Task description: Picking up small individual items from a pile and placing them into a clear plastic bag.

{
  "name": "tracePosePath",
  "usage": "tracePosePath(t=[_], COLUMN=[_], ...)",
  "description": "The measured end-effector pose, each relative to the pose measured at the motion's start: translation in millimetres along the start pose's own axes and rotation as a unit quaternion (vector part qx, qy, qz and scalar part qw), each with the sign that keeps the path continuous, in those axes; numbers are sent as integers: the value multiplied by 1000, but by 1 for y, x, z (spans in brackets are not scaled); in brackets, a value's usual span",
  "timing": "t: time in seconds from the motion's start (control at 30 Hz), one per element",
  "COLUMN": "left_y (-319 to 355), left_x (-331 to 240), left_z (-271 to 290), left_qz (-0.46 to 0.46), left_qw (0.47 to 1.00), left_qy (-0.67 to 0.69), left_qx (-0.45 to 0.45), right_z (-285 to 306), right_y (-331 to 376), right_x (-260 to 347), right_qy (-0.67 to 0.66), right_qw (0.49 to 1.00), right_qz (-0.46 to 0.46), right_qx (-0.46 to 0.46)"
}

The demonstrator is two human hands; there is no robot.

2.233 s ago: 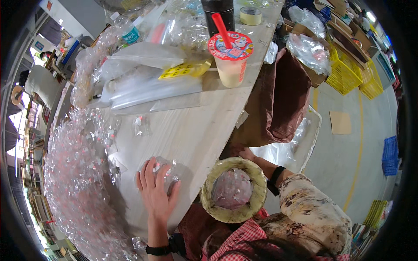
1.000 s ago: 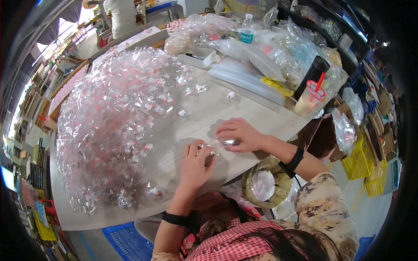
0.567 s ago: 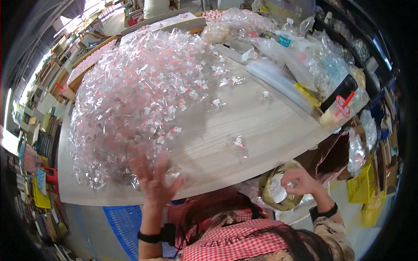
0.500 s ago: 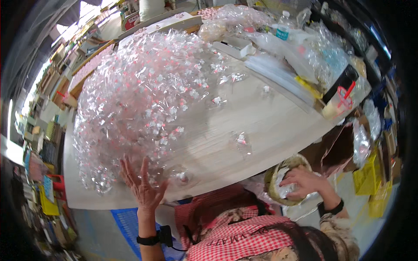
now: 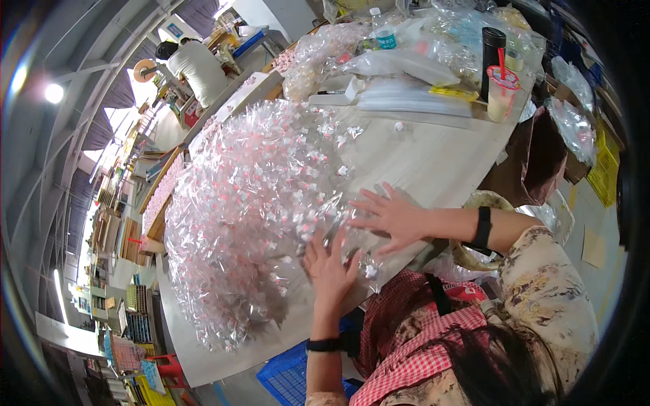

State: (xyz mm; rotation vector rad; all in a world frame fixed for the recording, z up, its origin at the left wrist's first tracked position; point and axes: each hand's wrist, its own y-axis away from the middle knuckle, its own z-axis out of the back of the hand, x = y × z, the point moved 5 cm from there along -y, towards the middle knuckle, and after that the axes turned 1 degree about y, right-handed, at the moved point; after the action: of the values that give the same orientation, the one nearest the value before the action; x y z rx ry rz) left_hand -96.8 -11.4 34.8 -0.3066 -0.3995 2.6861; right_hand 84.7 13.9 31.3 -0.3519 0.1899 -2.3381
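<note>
A big heap of small clear plastic packets (image 5: 237, 183) with white and pink pieces inside covers the left half of the pale tabletop (image 5: 420, 155). At the heap's near right edge, my left hand (image 5: 330, 269) rests against the packets, fingers spread. My right hand (image 5: 394, 220) lies just beyond it with fingers stretched out, touching loose packets on the same edge. Neither hand grips anything. One stray packet (image 5: 370, 270) lies near the table's front edge, close to my left fingers. Another packet (image 5: 398, 126) sits apart, farther back.
Behind lie a stack of clear plastic sleeves (image 5: 406, 100), a white tray (image 5: 335, 93) and a water bottle (image 5: 383, 30). A black tumbler (image 5: 492, 61) and a drink cup (image 5: 502, 95) stand at the back right. A round basket (image 5: 474, 257) sits below my right forearm. Another person (image 5: 196, 71) works far off.
My right hand has left the basket and come onto the table beside the heap. My left hand has shifted to the heap's right edge. The view has turned, and loose packets now lie nearer the heap.
</note>
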Motion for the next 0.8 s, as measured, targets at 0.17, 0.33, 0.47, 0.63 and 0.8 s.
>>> tracePosePath(t=[0.17,0.33,0.47,0.63,0.8], left_y=[-39,-31,-12,-28,-58], left_x=[-11,-15,-5,-8,-28], left_z=[-18,-17,-2,13,-18], left_qz=[-40,-61,-102,-66,-2], left_qw=[998,994,986,985,999], left_qy=[43,85,119,39,-1], left_qx=[-37,-25,-48,-154,-52], right_z=[-4,6,28,10,10], right_y=[5,33,28,28,49], right_x=[-55,-96,-7,56,23], right_qy=[65,-158,-230,-111,-132], right_qw=[994,966,969,975,971], right_qz=[-74,-81,8,192,198], right_qx=[-35,-187,-95,-18,-2])
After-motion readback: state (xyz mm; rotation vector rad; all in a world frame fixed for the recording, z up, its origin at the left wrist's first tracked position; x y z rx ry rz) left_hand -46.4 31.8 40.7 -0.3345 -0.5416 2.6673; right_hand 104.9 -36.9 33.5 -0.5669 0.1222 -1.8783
